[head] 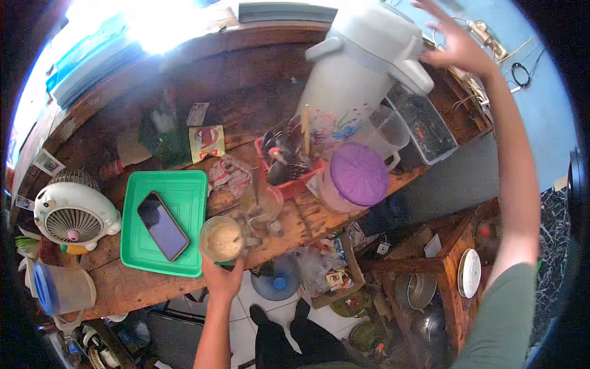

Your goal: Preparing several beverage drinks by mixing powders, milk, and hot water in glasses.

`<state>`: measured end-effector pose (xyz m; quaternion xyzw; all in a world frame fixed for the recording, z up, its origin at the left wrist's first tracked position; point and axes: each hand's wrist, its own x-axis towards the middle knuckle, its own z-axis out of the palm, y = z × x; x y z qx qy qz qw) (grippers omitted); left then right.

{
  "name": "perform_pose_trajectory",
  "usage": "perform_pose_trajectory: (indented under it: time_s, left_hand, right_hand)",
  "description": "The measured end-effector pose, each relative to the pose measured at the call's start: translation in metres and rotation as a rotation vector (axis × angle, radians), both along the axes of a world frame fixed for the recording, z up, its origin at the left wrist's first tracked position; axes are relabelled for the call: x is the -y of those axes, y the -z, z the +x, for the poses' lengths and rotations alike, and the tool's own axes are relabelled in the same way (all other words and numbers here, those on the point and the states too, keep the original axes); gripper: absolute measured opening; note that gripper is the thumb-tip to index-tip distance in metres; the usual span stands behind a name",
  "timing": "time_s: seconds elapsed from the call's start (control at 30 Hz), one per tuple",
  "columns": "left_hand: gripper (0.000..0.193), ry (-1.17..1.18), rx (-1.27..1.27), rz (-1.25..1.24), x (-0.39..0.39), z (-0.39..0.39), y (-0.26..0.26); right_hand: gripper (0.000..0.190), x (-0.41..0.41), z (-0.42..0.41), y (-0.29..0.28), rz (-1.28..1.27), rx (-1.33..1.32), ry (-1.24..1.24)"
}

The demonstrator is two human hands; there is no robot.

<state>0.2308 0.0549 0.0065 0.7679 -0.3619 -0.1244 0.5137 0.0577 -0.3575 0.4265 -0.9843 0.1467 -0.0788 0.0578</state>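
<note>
My left hand (pixel 222 276) grips a clear glass mug (pixel 223 238) of frothy beige drink from below, at the front edge of the wooden table. A bit of green shows under the mug's base. Raised at the upper right, my right hand (pixel 456 48) is blurred, its fingers apart and holding nothing. It is beside the spout end of a large white vacuum flask (pixel 355 69) with a flower print; whether it touches the flask I cannot tell. Left of the mug, a smartphone (pixel 163 226) lies on a green plastic tray (pixel 196 193).
Beyond the mug stand a glass mug (pixel 265 207), a crumpled cloth (pixel 231 175) and a red basket of cutlery (pixel 292 187). A purple-lidded tub (pixel 359 175) and a clear plastic jug (pixel 389 131) flank the flask. A small fan (pixel 76 217) and a blue-lidded pitcher (pixel 64 288) occupy the left.
</note>
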Motion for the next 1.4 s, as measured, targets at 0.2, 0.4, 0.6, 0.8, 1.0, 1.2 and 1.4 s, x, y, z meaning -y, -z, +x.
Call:
perform_pose_trajectory:
  time_s: [0.2,0.4,0.6,0.8,1.0,1.2,1.4]
  left_hand:
    - [0.045,-0.107,0.061,-0.011,0.001,0.001,-0.004]
    - [0.077,-0.14,0.062,0.003,-0.005,-0.002,0.013]
    - [0.094,-0.15,0.096,0.006,-0.008,0.0,0.021]
    - [0.087,-0.219,-0.236,-0.075,0.002,-0.03,-0.049]
    - [0.026,-0.176,-0.013,0.218,-0.032,-0.067,-0.224]
    - [0.014,0.189,0.498,0.027,0.123,-0.043,-0.305]
    - [0.059,0.29,0.734,0.213,0.269,0.001,-0.333]
  right_hand:
    - [0.149,0.048,0.057,-0.016,0.44,-0.347,-0.01]
    - [0.114,0.086,0.047,-0.006,0.515,-0.17,-0.122]
    - [0.102,0.081,0.049,-0.005,0.669,0.031,0.017]
    - [0.091,0.076,0.059,0.004,0.788,0.256,0.146]
    - [0.082,0.108,0.088,-0.005,0.882,0.372,0.256]
    - [0.081,0.107,0.084,0.022,0.972,0.732,0.273]
    - [0.046,0.055,-0.045,0.099,0.489,1.258,0.027]
